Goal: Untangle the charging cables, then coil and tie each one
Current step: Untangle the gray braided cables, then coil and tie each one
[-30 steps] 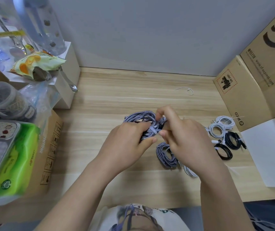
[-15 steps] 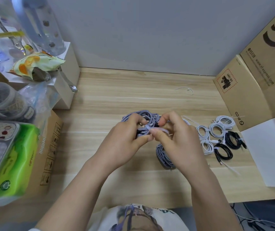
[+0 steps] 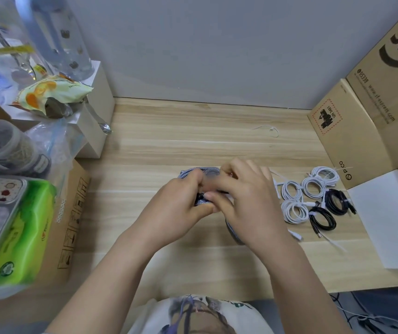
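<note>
both hands, left (image 3: pixel 178 203) and right (image 3: pixel 243 201), grip the braided coil (image 3: pixel 199 170) at tabletop (image 3: pixel 193 131) centre, its loops emerging at 12 o'clock of the pinching fingertips (image 3: pixel 208 195), equally near both.

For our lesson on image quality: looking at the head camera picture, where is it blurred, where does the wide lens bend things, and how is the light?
Head view: both hands, left hand and right hand, and the braided cable they hold are motion-blurred; the coiled white cables beside them stay sharp. The green tissue pack and cardboard box at the edges look stretched and curved. Light is soft and even, shadows faint.
</note>
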Demonstrator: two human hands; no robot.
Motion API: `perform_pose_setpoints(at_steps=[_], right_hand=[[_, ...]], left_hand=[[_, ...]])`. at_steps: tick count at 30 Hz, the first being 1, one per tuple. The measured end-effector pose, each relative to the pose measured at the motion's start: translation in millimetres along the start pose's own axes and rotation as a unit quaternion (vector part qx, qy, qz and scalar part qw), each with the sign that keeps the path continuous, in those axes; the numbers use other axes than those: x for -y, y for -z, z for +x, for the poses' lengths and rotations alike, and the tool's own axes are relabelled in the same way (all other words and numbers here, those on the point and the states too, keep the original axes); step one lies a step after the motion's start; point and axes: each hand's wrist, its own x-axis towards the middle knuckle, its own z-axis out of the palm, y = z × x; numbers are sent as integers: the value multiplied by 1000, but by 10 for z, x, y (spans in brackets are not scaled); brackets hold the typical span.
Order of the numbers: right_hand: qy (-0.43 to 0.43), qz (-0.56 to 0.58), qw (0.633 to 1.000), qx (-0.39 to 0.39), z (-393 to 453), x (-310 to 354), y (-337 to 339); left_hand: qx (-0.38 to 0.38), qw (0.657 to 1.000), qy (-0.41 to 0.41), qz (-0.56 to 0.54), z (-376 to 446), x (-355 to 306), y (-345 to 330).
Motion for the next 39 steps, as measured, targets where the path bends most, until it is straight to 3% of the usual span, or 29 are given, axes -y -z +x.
perform_pose_setpoints(at_steps=[7,12,15,17,20,23,25,29,33,36,39], right_hand=[[76,-26,996,-33,52,88,-15],[101,133,981,-98,69,397,22],[32,179,978,-105,85,312,-66],[-34,217,973,-73,78,202,-120],[-140,304,942,21,18,4,-150],[-216,431,864,144,-129,-155,-174],[-238,472,832,166,-236,-213,-210],[-267,469,827,159,-324,-281,-307],[-285,416,853,134,-276,-398,-426],[-315,396,846,165,-175,-589,-627],[-359,358,844,172,-44,-759,-901]], left_hand=[[15,999,-6,-43,-7,4,-3],[-101,981,-167,-13,-58,-161,-150],[22,993,-100,-61,-6,-41,-165],[55,995,-32,-71,-7,56,-174],[82,973,45,-210,-33,97,-173],[77,946,112,-294,-62,162,-119],[59,939,140,-307,-72,209,-117],[-4,901,193,-388,-55,359,-196],[14,940,159,-302,48,504,-252],[21,967,145,-206,254,767,-355],[23,965,187,-181,495,1058,-473]])
